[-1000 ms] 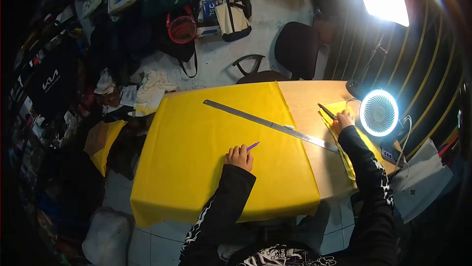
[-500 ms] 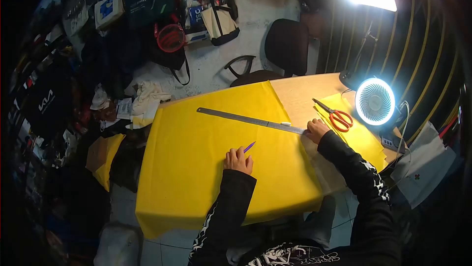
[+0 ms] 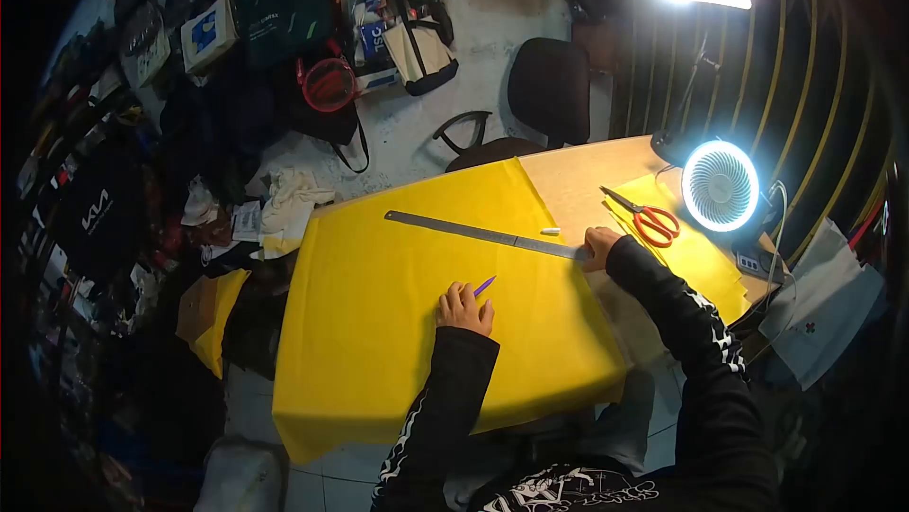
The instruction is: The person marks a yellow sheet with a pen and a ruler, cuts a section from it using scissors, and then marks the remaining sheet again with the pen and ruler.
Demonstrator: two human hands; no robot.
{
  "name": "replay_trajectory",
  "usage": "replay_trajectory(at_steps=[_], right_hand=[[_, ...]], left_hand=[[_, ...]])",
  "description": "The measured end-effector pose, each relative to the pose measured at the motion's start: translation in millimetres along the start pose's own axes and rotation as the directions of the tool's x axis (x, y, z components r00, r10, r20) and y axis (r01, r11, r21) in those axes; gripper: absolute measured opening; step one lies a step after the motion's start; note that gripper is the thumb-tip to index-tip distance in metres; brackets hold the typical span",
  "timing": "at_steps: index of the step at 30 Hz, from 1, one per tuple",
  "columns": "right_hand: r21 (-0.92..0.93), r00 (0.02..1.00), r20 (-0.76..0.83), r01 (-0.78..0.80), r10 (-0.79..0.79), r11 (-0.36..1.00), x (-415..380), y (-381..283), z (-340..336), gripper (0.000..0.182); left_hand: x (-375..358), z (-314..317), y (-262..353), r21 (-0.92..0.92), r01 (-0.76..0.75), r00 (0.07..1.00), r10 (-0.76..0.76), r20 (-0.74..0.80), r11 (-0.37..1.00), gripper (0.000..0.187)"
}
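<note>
Head view: at the far left, among hung bags, a dark bag (image 3: 95, 214) is seen bearing a white "KIA" logo; other printing on the bags above cannot be read. A large yellow cloth (image 3: 379, 323) is spread over the wooden table (image 3: 587, 185) and draped over its near edge. A long metal ruler (image 3: 483, 233) is laid across the cloth, slanting from upper left to lower right. The left hand (image 3: 464, 308) is rested on the cloth below the ruler, fingers curled around a purple pen (image 3: 484, 286) whose tip points up and right. A small white chalk piece (image 3: 550, 230) is seen just above the ruler. The right hand (image 3: 598, 247) is placed on the ruler's right end, fingers bent down onto it. Farther right, red-handled scissors (image 3: 649, 218) are laid on a yellow folded piece (image 3: 701, 270), beside a lit round fan (image 3: 720, 186).
</note>
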State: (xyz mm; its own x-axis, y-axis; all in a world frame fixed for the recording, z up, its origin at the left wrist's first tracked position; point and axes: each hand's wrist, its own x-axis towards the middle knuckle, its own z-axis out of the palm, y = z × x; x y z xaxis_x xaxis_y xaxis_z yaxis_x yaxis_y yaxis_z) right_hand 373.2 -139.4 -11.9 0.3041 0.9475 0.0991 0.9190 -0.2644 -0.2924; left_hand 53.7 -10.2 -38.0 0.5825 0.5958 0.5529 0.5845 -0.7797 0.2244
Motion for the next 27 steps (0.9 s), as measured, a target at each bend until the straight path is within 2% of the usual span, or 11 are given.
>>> replay_trajectory(at_steps=[3,6,9,13,16,17,20,21,23,25,27], right_hand=[[0.017,0.996,0.086,0.023,-0.024,1.000,0,-3,-5,0.042],[-0.066,0.993,0.115,-0.025,0.033,0.997,0,-8,-6,0.042],[-0.122,0.994,0.075,-0.066,0.076,0.990,-3,-13,1,0.040],[0.021,0.998,-0.048,-0.033,0.034,0.999,-17,-18,8,0.037],[0.074,0.997,-0.077,0.017,-0.012,0.997,-26,-17,13,0.036],[0.109,0.995,-0.095,0.039,-0.029,0.993,-29,-15,14,0.035],[0.185,0.979,-0.203,0.034,0.005,0.982,-47,-19,11,0.031],[0.206,0.968,-0.247,0.022,0.030,0.978,-56,-23,7,0.028],[0.017,0.957,-0.203,-0.210,0.209,0.978,-76,-28,-7,0.026],[-0.233,0.913,-0.245,-0.381,0.325,0.895,-90,-24,-9,0.017],[-0.181,0.916,-0.258,-0.358,0.307,0.916,-97,-10,-5,0.014]], left_hand=[[-1,-2,2,-0.009,0.004,1.000,-0.004,0.008,1.000,0.040],[-2,-2,1,-0.016,-0.007,1.000,0.007,-0.002,1.000,0.040],[-1,-1,0,-0.021,-0.013,1.000,0.013,-0.004,1.000,0.040],[3,1,-1,-0.024,-0.015,1.000,0.016,0.018,1.000,0.041],[23,-6,-2,-0.162,0.134,0.962,-0.089,0.260,0.978,0.042],[31,15,-16,-0.254,0.064,0.982,-0.016,0.187,0.965,0.042],[76,20,-16,-0.273,0.033,0.975,0.029,0.220,0.962,0.039],[91,25,-19,-0.277,-0.029,0.982,0.079,0.171,0.961,0.041],[114,42,-28,-0.278,-0.152,0.981,0.178,0.072,0.948,0.046],[131,49,-39,-0.302,-0.174,0.959,0.231,0.166,0.937,0.049],[137,55,-41,-0.329,-0.123,0.947,0.209,0.242,0.936,0.043]])
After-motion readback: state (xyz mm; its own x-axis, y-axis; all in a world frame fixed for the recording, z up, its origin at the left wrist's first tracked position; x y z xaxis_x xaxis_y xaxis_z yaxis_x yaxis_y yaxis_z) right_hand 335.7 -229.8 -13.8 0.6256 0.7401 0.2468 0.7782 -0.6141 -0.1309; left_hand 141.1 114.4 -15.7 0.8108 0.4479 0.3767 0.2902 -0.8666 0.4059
